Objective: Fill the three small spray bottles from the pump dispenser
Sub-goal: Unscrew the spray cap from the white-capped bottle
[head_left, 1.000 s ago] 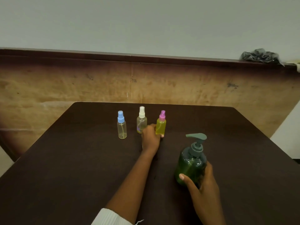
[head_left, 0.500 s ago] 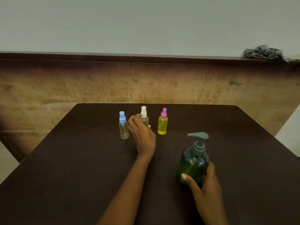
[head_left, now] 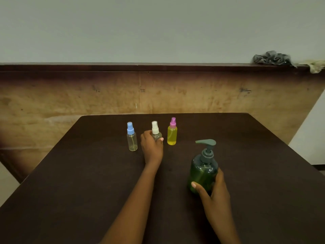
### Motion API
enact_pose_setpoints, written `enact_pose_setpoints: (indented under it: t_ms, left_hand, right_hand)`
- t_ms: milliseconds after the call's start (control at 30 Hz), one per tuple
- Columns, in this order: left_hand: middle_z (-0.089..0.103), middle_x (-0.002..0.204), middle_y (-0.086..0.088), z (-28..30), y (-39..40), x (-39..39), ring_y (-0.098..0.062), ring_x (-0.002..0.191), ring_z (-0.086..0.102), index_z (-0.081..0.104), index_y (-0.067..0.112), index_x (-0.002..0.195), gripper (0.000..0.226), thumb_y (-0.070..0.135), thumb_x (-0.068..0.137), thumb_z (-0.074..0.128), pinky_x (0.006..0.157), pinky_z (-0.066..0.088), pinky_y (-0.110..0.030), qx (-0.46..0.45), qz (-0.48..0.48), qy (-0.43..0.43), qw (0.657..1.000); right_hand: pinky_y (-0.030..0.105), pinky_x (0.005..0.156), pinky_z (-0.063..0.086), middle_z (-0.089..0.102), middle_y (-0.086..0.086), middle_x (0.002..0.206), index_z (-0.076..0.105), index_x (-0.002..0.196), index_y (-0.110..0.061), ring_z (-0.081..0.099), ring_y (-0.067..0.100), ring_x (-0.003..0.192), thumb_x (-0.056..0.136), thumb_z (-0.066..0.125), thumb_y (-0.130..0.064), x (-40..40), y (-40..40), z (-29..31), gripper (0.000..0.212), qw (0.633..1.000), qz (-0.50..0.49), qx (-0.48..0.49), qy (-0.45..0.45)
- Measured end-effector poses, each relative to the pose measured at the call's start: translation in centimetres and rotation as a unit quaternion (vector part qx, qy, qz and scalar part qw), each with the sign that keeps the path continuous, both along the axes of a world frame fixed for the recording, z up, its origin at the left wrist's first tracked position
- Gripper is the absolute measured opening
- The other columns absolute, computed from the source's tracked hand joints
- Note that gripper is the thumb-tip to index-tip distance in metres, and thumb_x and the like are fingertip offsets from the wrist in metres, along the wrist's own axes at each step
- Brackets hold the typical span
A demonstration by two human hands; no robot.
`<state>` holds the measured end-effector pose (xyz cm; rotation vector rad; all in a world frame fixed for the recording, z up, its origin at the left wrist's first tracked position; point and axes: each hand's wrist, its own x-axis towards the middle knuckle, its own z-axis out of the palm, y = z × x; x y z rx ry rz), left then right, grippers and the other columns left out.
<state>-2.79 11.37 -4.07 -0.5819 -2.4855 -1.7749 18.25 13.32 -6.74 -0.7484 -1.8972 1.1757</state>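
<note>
On the dark brown table (head_left: 70, 191) three small spray bottles stand upright in a row toward the far edge, each apart from its neighbour. Furthest left is the blue-capped bottle (head_left: 131, 138), clear-walled, with only a thin pale layer of liquid at the bottom and its dip tube visible inside. Next to it stands the white-capped bottle (head_left: 155, 131), and the person's left hand (head_left: 152, 148) is wrapped round its body from the near side, fingers curled on the bottle's left and the thumb tip pressed against its right, so the lower half is hidden and I cannot tell how much it holds. Just to the right, untouched, is the pink-capped bottle (head_left: 172, 133), filled with yellow liquid almost to the shoulder. Nearer the person and well to the right of the row sits the green pump dispenser (head_left: 204, 171), upright, its grey spout pointing left. The right hand (head_left: 215, 192) grips its lower body from the near right side, thumb lying across the front, fingers curled behind out of sight. Far off on the ledge at the upper right lies a crumpled grey cloth (head_left: 271, 58).
</note>
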Motion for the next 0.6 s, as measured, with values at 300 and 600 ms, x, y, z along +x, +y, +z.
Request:
enact_pose_setpoints:
  t_ms: [300, 600]
  left_hand:
    - [0.06, 0.111, 0.002, 2.6, -6.3, 7.1, -0.016, 0.103, 0.059, 0.053, 0.018, 0.118, 0.04, 0.01, 0.082, 0.067, 0.089, 0.05, -0.035, 0.079, -0.098, -0.071, 0.99]
    - [0.064, 0.1, 0.014, 4.7, -11.8, 14.2, 0.001, 0.094, 0.06, 0.062, 0.023, 0.105, 0.049, 0.013, 0.063, 0.083, 0.071, 0.048, -0.008, 0.113, -0.105, -0.001, 0.988]
  right_hand:
    - [0.038, 0.104, 0.035, 0.034, -0.002, 0.142, 0.028, 0.143, -0.018, 0.036, 0.018, 0.129, 0.075, 0.077, -0.025, 1.6, -1.6, 1.7, 0.085, 0.993, -0.121, 0.01, -0.008]
    - [0.016, 0.058, 0.042, 0.057, -0.006, 0.077, 0.061, 0.096, -0.023, 0.052, 0.006, 0.066, 0.077, 0.074, -0.026, 1.4, -5.6, 9.3, 0.023, 0.991, 0.002, 0.112, 0.07]
